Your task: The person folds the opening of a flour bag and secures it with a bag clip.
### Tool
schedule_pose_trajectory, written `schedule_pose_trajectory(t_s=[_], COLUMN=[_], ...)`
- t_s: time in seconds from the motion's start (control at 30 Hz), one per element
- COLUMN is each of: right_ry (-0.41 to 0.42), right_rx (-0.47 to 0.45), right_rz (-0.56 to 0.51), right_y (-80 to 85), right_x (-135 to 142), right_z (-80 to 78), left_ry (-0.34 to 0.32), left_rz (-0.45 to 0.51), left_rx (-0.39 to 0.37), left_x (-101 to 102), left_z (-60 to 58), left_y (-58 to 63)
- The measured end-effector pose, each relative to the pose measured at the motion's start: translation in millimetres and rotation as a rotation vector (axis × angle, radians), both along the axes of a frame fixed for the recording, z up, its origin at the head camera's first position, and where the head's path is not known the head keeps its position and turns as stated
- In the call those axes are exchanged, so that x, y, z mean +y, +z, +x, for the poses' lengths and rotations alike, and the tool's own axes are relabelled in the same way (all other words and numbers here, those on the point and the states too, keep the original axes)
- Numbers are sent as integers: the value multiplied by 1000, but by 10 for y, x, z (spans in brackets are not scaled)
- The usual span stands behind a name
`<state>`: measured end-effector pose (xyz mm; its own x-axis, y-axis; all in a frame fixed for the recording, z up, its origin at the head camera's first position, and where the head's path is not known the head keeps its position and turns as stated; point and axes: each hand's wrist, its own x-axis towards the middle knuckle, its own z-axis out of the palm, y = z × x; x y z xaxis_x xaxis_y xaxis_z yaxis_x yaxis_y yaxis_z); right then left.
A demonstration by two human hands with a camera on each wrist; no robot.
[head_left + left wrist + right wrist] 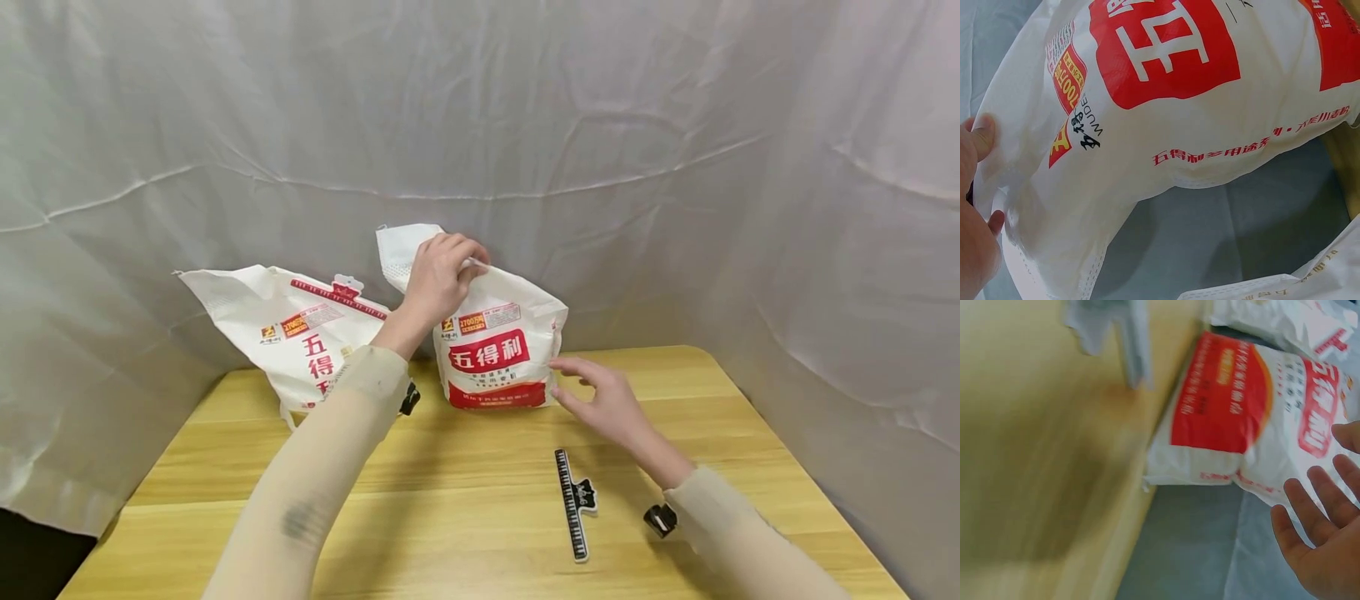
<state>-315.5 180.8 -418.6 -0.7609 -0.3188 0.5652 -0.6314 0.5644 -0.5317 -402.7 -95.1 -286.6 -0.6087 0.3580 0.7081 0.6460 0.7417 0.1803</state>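
A white and red flour bag (498,287) stands at the back of the table, its top bent over to the left. My left hand (441,271) pinches the bag's upper part; in the left wrist view the thumb (984,134) presses on the white plastic. Beside the bag's lower right edge is my right hand (609,404), fingers spread and holding nothing. Whether its fingertips touch the bag I cannot tell. On the table in front lies a long black clip (573,504) with a piano-key pattern.
Left of it leans a second flour bag (258,321), with a red clip (345,292) across its top, partly hidden by my left arm. Grey cloth (637,250) hangs behind and beside the wooden table (465,517).
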Motion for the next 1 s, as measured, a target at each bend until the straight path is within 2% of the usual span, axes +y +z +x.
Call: schedule_pose_trajectory(t_s=[0.2, 0.6, 0.77, 1.0], right_ry=[25, 75, 87, 130], right_rx=[-60, -171, -233, -245], right_rz=[94, 190, 241, 248], right_y=[-142, -415, -486, -548], right_x=[38, 181, 243, 328], right_z=[125, 385, 473, 568], left_ry=[-8, -10, -12, -14], left_rz=[8, 15, 14, 21], left_rx=[10, 4, 8, 12], left_x=[13, 33, 33, 23], left_z=[-6, -28, -30, -32], left_y=[-6, -26, -37, -46])
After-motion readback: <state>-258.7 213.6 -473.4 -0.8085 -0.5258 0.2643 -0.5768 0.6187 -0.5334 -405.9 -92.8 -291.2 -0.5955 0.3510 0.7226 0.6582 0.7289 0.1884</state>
